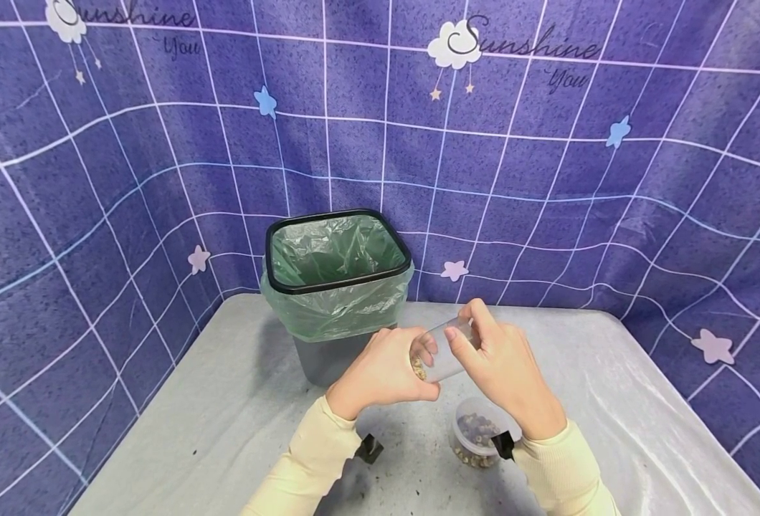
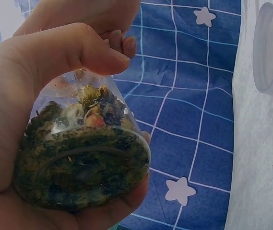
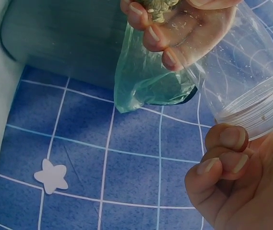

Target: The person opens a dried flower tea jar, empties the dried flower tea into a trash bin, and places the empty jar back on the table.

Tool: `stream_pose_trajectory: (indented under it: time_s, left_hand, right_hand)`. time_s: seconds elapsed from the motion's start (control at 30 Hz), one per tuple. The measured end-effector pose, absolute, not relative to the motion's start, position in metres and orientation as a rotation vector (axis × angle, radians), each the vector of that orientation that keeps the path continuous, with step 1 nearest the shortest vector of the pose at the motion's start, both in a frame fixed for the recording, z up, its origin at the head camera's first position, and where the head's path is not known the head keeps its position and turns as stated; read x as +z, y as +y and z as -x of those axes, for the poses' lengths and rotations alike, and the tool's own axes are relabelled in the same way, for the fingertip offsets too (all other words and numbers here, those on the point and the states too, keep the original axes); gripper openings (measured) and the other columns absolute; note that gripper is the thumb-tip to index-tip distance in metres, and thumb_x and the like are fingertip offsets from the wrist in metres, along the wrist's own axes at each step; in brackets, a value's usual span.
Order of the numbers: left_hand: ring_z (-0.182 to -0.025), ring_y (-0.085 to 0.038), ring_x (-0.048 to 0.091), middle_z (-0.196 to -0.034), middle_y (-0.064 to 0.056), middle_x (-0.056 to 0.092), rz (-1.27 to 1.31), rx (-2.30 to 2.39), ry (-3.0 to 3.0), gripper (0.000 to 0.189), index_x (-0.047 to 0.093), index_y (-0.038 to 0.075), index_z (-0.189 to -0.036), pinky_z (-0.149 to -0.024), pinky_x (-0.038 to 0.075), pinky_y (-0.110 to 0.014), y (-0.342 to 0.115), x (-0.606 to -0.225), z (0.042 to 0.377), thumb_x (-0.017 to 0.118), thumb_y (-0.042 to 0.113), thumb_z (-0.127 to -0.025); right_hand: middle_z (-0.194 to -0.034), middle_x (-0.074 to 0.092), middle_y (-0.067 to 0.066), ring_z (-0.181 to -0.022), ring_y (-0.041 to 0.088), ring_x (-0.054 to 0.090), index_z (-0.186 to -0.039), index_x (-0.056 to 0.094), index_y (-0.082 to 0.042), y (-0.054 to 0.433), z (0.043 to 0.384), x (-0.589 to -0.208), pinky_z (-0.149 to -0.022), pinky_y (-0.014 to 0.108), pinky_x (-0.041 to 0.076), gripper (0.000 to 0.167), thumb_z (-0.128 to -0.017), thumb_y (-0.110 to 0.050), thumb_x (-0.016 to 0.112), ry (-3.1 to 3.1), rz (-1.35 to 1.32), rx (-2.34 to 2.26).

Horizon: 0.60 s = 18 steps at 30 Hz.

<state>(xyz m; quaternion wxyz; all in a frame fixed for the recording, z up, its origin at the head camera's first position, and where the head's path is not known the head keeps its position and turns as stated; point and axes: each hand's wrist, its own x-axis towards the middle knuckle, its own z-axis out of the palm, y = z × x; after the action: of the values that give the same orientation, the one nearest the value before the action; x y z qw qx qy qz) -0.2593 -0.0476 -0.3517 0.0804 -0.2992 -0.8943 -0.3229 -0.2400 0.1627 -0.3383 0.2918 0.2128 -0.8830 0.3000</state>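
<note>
Both hands hold a clear plastic jar (image 1: 443, 357), tilted on its side above the table. My left hand (image 1: 383, 369) wraps around its base end. At the other end, the fingers and thumb of my right hand (image 1: 502, 362) grip near the mouth; the right wrist view shows a threaded rim there with no lid on it. Dried flower buds (image 2: 93, 108) and darker dried bits lie at the base end, seen through the clear wall in the left wrist view. The jar's upper part (image 3: 251, 72) is see-through, with small crumbs stuck to it.
Below my right hand stands a clear round tub (image 1: 480, 433) with similar dried pieces inside. Behind the left hand is a grey bin (image 1: 315, 358) lined with a green bag (image 1: 341, 312). Small dark crumbs dot the pale tabletop (image 1: 212, 401). A purple gridded curtain (image 1: 515, 179) surrounds the table.
</note>
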Motion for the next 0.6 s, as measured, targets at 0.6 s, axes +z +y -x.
stream_pose_trajectory:
  time_s: [0.6]
  left_hand:
    - [-0.070, -0.004, 0.066, -0.085, 0.007, 0.074, 1.067, -1.247, -2.673, 0.031, 0.067, 0.026, -0.095, -0.066, 0.054, -0.027, -0.0531, -0.3532, 0.2625, 0.084, 0.024, -0.069]
  right_hand:
    - [-0.064, 0.043, -0.013, -0.054, 0.006, 0.043, -0.108, 0.056, -0.022, 0.1609, 0.2411, -0.3409, -0.049, 0.027, 0.035, 0.025, -0.093, -0.040, 0.066, -2.296, -0.650, 0.800]
